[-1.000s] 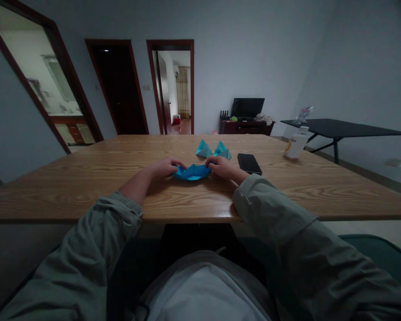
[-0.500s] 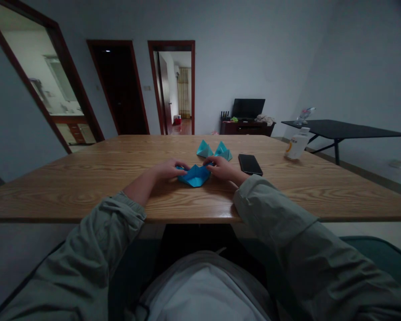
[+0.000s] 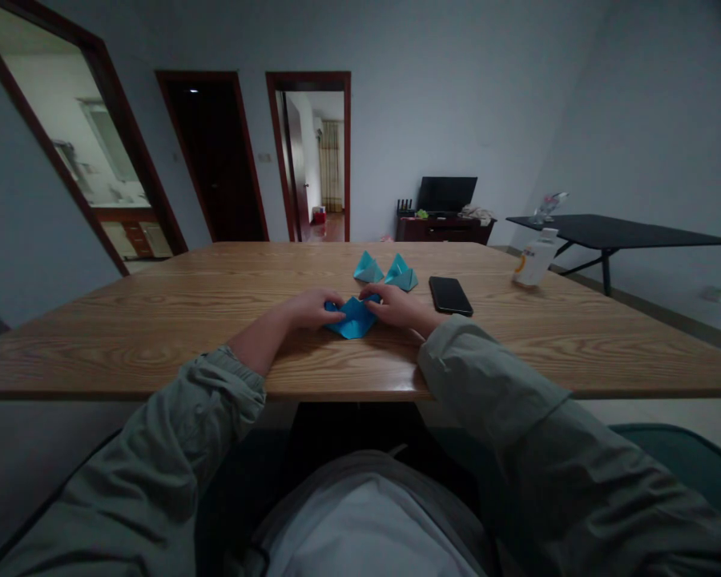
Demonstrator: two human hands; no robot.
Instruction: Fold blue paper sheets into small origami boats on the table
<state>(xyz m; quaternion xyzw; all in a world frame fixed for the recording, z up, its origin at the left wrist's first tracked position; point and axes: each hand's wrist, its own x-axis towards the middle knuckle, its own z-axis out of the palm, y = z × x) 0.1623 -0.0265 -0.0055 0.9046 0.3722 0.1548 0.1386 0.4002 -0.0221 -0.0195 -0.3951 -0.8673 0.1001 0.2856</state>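
Observation:
A blue folded-paper boat (image 3: 354, 320) rests on the wooden table (image 3: 204, 296) in front of me. My left hand (image 3: 313, 308) pinches its left end, fingers behind and thumb in front. At the opposite end, my right hand (image 3: 393, 303) is closed on the paper with thumb and fingers. Just beyond my hands stand two lighter blue-green folded-paper boats, a left one (image 3: 368, 268) and a right one (image 3: 401, 274), each with a pointed peak. Part of the paper's ends is hidden by my fingers.
A black phone (image 3: 450, 296) lies right of the paper boats. Farther right stands a white bottle (image 3: 534, 260). Behind the table are a black folding table (image 3: 618, 231) and a low cabinet (image 3: 441, 231) with a monitor (image 3: 447, 195). The table's front edge (image 3: 348, 396) is close to me.
My left hand has shifted slightly right and its grip on the paper's left end has moved inward. My right hand has stayed nearly in place. The two lighter boats have not moved.

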